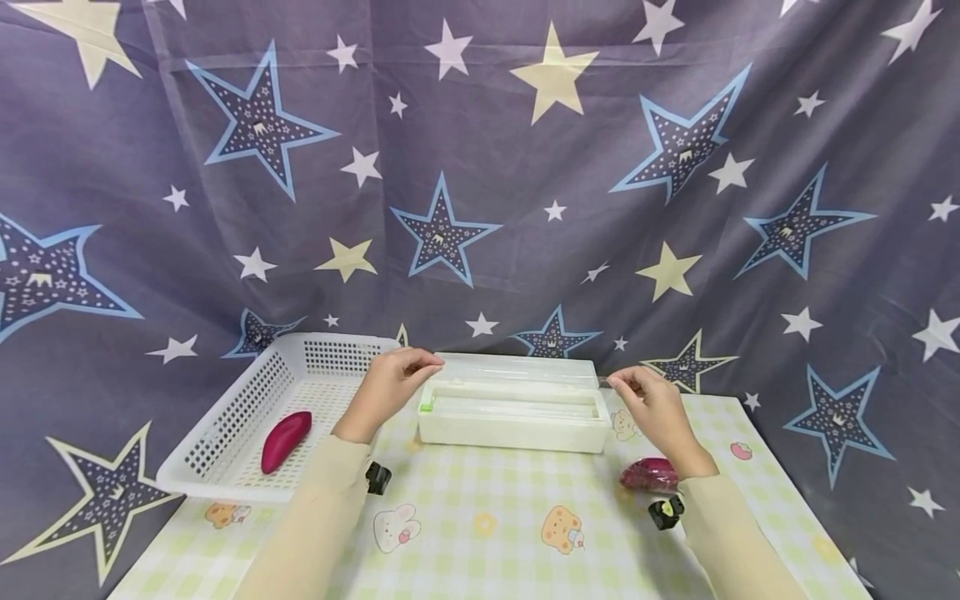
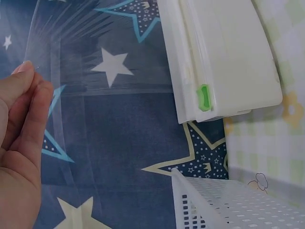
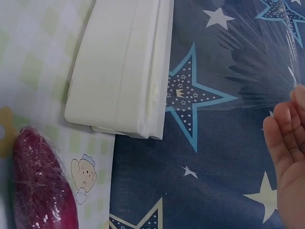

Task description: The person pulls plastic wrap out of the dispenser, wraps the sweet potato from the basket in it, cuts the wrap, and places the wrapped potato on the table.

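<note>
A white cling film dispenser box (image 1: 517, 433) stands at the back of the table, its clear lid (image 1: 517, 368) raised. Clear cling film (image 2: 78, 36) stretches from it, creased toward the corners. My left hand (image 1: 386, 390) pinches one corner between thumb and fingers, beyond the dispenser's left end. At the other end, my right hand (image 1: 658, 414) pinches the opposite corner; in the right wrist view the film (image 3: 257, 67) fans out from those fingertips. A purple sweet potato wrapped in film (image 3: 45, 186) lies on the table beside the right wrist.
To the left, a white perforated basket (image 1: 213, 490) holds a bare purple sweet potato (image 1: 287, 442). A green slider (image 2: 204, 98) sits at the dispenser's left end. Behind the checked tablecloth (image 1: 480, 567) hangs a dark star-patterned curtain (image 1: 480, 133).
</note>
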A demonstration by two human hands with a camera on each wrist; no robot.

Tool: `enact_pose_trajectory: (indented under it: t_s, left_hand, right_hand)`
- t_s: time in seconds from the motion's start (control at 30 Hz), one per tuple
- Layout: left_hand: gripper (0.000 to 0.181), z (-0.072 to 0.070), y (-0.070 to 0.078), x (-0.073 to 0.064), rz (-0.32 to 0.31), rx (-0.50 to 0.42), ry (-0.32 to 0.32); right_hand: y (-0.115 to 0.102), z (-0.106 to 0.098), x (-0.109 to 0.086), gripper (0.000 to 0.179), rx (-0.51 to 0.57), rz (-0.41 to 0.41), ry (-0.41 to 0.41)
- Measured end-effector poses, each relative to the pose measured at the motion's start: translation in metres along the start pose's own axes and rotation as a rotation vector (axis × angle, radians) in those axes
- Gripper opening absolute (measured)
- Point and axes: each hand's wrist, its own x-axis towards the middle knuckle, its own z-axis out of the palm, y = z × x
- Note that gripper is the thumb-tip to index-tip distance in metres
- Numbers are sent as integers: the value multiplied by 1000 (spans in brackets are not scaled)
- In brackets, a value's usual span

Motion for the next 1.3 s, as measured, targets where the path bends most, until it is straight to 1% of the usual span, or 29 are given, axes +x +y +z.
enact_pose_trajectory:
  t_s: [0.2, 0.33, 0.7, 0.77, 1.03, 1.3]
  left_hand:
    - [10, -4, 5, -1, -13, -11, -15]
    - [10, -6, 5, -2, -10, -10, -14]
    - [9, -14, 12, 0, 63, -8, 23]
    - [9, -15, 13, 0, 69, -8, 21]
    - [9, -20, 19, 1, 59, 8, 20]
    - [8, -28, 30, 3, 104, 40, 62]
  right_hand:
    - [-3, -3, 0, 7, 8, 13, -3]
    - [-4, -5, 0, 7, 16, 10, -14]
    - [-9, -12, 3, 7, 48, 17, -19]
    - [-10, -14, 4, 6, 58, 11, -15]
    - [-13, -19, 4, 7, 103, 6, 7]
    - [-16, -26, 4, 13, 179, 13, 32]
